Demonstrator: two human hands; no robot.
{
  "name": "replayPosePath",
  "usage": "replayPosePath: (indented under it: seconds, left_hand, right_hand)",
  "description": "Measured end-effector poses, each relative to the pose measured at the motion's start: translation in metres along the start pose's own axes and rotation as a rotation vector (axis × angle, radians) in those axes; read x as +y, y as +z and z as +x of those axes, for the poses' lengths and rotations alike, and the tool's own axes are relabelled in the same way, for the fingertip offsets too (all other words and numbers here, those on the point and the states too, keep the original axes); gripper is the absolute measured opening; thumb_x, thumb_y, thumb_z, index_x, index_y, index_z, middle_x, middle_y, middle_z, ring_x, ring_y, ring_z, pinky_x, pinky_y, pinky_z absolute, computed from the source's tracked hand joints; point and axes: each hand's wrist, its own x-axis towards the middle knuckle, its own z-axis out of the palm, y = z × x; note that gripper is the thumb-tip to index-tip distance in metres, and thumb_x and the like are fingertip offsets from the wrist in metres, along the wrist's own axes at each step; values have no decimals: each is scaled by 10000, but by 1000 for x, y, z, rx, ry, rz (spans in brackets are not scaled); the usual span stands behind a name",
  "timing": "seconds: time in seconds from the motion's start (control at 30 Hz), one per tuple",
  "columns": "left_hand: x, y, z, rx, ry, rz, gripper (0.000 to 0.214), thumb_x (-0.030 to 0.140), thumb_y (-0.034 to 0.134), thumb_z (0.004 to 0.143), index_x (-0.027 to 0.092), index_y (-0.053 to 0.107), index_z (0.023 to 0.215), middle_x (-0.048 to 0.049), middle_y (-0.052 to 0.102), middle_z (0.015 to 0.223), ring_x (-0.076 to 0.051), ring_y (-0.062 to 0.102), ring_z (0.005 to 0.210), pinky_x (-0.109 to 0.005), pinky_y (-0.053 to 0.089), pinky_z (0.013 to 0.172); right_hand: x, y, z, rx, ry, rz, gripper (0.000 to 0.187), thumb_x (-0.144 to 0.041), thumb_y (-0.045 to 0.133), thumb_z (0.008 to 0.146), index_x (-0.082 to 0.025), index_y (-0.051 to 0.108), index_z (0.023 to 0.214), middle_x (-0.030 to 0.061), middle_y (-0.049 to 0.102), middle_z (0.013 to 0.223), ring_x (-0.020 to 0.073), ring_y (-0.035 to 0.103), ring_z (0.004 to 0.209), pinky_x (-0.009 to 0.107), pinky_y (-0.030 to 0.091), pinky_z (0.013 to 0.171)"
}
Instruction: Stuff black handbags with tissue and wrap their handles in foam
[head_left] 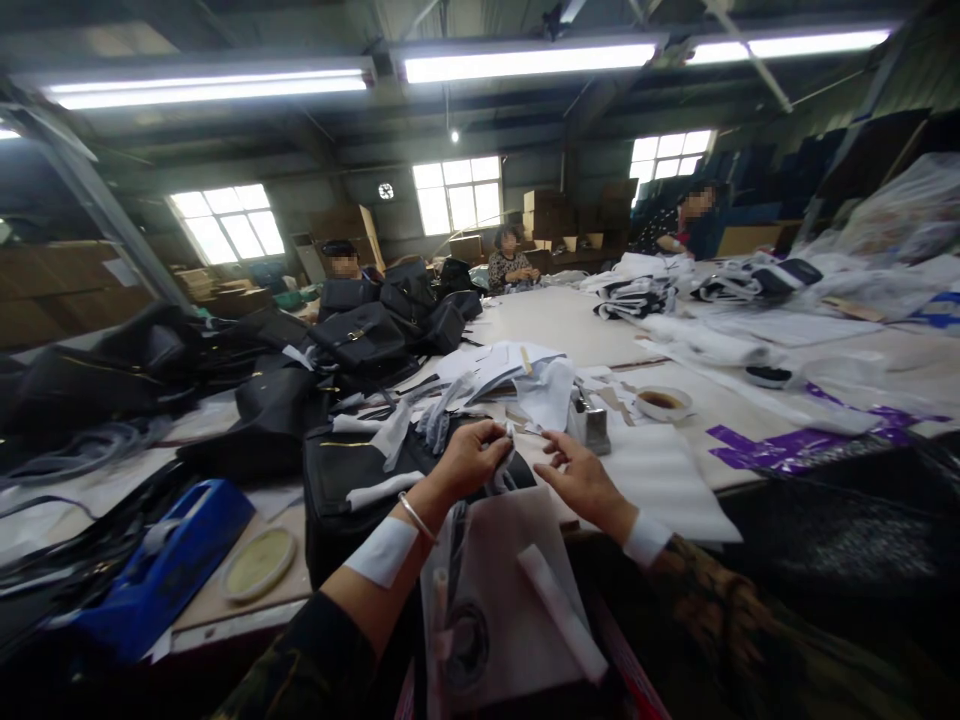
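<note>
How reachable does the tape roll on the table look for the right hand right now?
Probably yes: the right hand is open, and the tape roll lies uncovered just beyond it. A metal object stands near the path, but passing over the white sheet should avoid it.

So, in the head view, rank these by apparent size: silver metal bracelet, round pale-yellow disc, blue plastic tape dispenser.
1. Blue dispenser
2. Yellow disc
3. Bracelet, on the wrist of the left hand
Apparent sizes only; nearness differs.
</note>
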Motion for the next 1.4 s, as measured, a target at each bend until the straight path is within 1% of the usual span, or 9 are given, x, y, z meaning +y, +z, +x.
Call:
replayPosePath:
  seconds: [0.1, 0.2, 0.33, 0.6, 0.83, 0.93, 1.03, 1.2, 1.4]
  left_hand:
    - [9, -2, -15, -34, 42, -224, 220, 335, 616, 885, 137, 709, 860, -31, 670, 767, -140, 578, 689, -238, 461, 656]
    - [14, -6, -28, -128, 98, -353, 203, 321, 632, 890, 137, 692, 832, -19, 636, 733, -123, 542, 656, -230, 439, 631]
    - [16, -15, -46, -165, 106, -371, 218, 314, 615, 916, 142, 635, 783, -4, 589, 681, -112, 495, 621, -226, 401, 591]
    - [2, -20, -72, -38, 162, -262, 213, 321, 570, 944, 169, 593, 798, -3, 584, 713, -125, 498, 648, -239, 401, 619]
    - [-31, -17, -53, 324, -62, 101, 84, 236, 567, 912, 191, 611, 857, -4, 644, 716, -153, 583, 651, -258, 424, 649]
    - [-36, -18, -41, 385, -162, 165, 71, 210, 575, 898, 180, 631, 866, -45, 683, 745, -196, 637, 697, -292, 448, 678]
    - [-39, -18, -30, 416, -235, 200, 80, 189, 572, 893, 165, 647, 881, -94, 711, 781, -244, 682, 770, -324, 473, 716]
    - [-37, -13, -19, 414, -299, 275, 123, 180, 559, 898, 145, 661, 958, -157, 746, 902, -289, 716, 883, -349, 505, 780]
    - [-21, -5, -4, 365, -285, 344, 160, 197, 531, 920, 152, 657, 1009, -164, 749, 948, -307, 724, 936, -373, 529, 833]
  right_hand:
    - [-12, 25, 30, -13, -193, 13, 597, -271, 677, 786, -162, 586, 1366, 126, 669, 1163, 213, 642, 896, 386, 568, 827]
    - [-25, 45, 48, -33, -409, 22, 354, -225, 637, 810, -186, 730, 1150, 103, 706, 1100, 248, 660, 978, 399, 562, 888]
    - [-45, 39, 65, 57, -508, -3, 156, -239, 622, 850, -185, 761, 895, 118, 721, 1022, 273, 673, 965, 385, 559, 872]
    - [-124, -79, 100, 546, -746, -279, 193, -272, 519, 924, -176, 677, 980, 111, 713, 981, 253, 660, 982, 418, 516, 918]
    - [-204, -176, 31, 825, -882, -877, 243, -315, 569, 929, -207, 687, 1112, 113, 765, 970, 311, 724, 948, 463, 508, 947]
    - [-216, -187, -15, 608, -698, -1168, 423, -397, 458, 944, -223, 634, 1287, 167, 736, 1033, 419, 684, 1042, 564, 478, 947]
    - [-205, -189, -45, 378, -531, -1124, 523, -580, 471, 872, -246, 688, 1211, 160, 730, 853, 430, 692, 774, 532, 507, 614]
    - [-166, -192, -62, -312, 0, -269, 436, -561, 771, 752, -256, 725, 1060, 51, 638, 575, 226, 571, 454, 326, 405, 378]
    - [-159, -174, -77, -519, 299, 697, 490, -608, 800, 725, -218, 698, 1004, -49, 421, 601, 64, 295, 401, 240, 310, 373]
